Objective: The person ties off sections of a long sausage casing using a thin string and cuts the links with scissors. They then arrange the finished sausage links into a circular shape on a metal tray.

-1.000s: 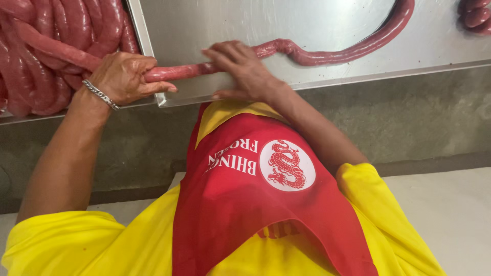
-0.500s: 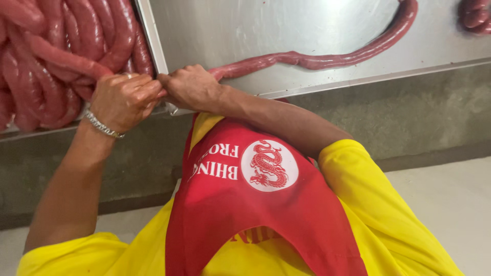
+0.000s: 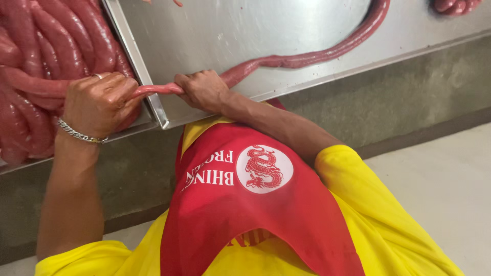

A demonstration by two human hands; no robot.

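Observation:
A long pink sausage rope (image 3: 327, 51) curves across the steel table (image 3: 245, 36) toward me. My right hand (image 3: 202, 91) is closed around it near the table's front edge. My left hand (image 3: 97, 105), with a ring and a silver bracelet, grips the same rope a short way to the left, over the rim of a steel tray (image 3: 134, 56). Between the two hands a short stretch of the rope is pinched thin. The tray holds a pile of finished pink sausage links (image 3: 46, 56).
More sausage (image 3: 455, 5) lies at the table's far right corner. Below the table edge runs a grey concrete wall (image 3: 409, 97) and a pale floor (image 3: 450, 194). My yellow shirt and red apron fill the lower middle.
Both hands have slid left along the rope, and the left hand now sits over the tray. The right hand has closed into a fist on the rope.

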